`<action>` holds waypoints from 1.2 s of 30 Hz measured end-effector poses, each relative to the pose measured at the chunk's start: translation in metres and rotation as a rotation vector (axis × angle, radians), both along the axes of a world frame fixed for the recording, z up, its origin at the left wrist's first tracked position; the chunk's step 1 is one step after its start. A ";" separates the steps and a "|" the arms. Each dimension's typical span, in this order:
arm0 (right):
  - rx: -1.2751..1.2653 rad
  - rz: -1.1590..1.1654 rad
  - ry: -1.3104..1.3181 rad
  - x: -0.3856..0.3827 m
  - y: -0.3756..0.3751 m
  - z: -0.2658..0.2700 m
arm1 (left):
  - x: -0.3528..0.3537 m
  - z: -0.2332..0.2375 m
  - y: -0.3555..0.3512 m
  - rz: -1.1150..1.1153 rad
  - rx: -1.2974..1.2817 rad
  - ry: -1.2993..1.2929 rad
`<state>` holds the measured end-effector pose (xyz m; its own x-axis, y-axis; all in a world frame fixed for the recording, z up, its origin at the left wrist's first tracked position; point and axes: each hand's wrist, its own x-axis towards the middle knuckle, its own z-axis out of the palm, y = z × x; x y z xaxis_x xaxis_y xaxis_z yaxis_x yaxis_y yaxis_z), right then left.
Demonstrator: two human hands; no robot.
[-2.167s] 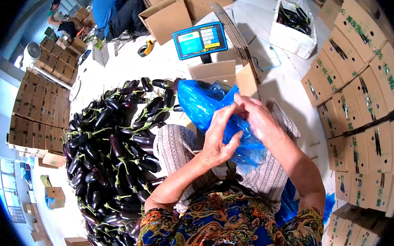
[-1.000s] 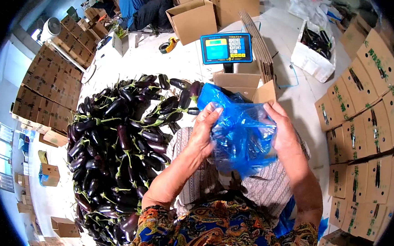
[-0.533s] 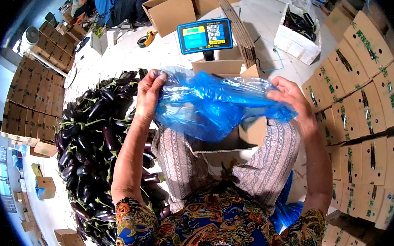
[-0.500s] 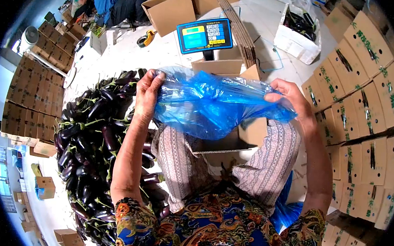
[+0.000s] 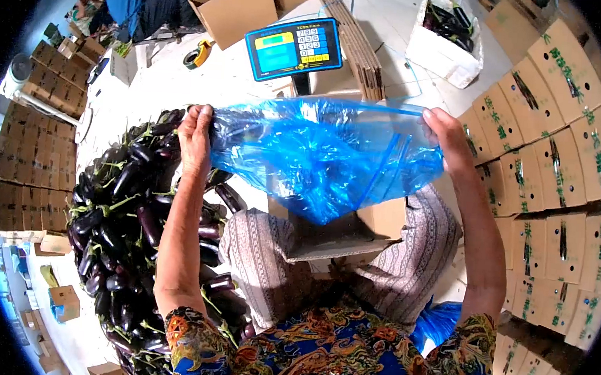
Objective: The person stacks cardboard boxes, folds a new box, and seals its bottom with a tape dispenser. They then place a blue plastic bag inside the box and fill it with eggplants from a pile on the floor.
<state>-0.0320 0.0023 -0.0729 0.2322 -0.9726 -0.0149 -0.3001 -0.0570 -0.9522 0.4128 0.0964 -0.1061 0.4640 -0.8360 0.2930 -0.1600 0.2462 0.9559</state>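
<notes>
A thin blue plastic bag (image 5: 323, 161) is stretched wide between my two hands. My left hand (image 5: 195, 135) pinches its left edge, and my right hand (image 5: 450, 139) grips its right edge. Beneath the bag, an open cardboard box (image 5: 345, 245) sits between my knees, its inside mostly hidden by the plastic. Just beyond the bag stands a scale display (image 5: 294, 49) with a keypad. Many dark purple eggplants (image 5: 127, 227) lie heaped on the floor beside my left arm.
Stacked cartons (image 5: 553, 163) rise on my right, and more cartons (image 5: 30, 162) stand far left. A white foam box (image 5: 446, 41) holds eggplants. Flattened cardboard (image 5: 352, 45) leans behind the scale. A tape dispenser (image 5: 197, 54) lies on the floor. Another person (image 5: 149, 3) sits at the back.
My hands have moved farther apart, the left one going left. The blue bag has been pulled wider and hangs more spread out over the box.
</notes>
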 end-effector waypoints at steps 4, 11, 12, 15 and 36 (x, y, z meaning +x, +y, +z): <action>-0.036 -0.015 0.025 0.013 -0.026 -0.010 | 0.007 -0.010 -0.041 0.024 0.056 0.018; 0.020 0.020 -0.033 0.023 -0.081 -0.055 | 0.032 -0.071 -0.095 0.043 0.159 -0.194; 0.002 0.018 0.011 0.018 -0.095 -0.073 | 0.034 -0.079 -0.101 0.044 0.167 -0.220; 0.010 0.106 0.014 0.015 -0.100 -0.088 | 0.044 -0.112 -0.112 0.112 0.224 -0.335; -0.260 0.248 0.416 0.063 -0.023 -0.014 | -0.072 -0.041 -0.026 -0.196 0.114 -0.764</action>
<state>0.0311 -0.0210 -0.0872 0.4809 -0.8732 0.0794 -0.5957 -0.3918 -0.7012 0.3406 0.0703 -0.1473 0.0100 -0.9255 0.3786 -0.7453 0.2455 0.6199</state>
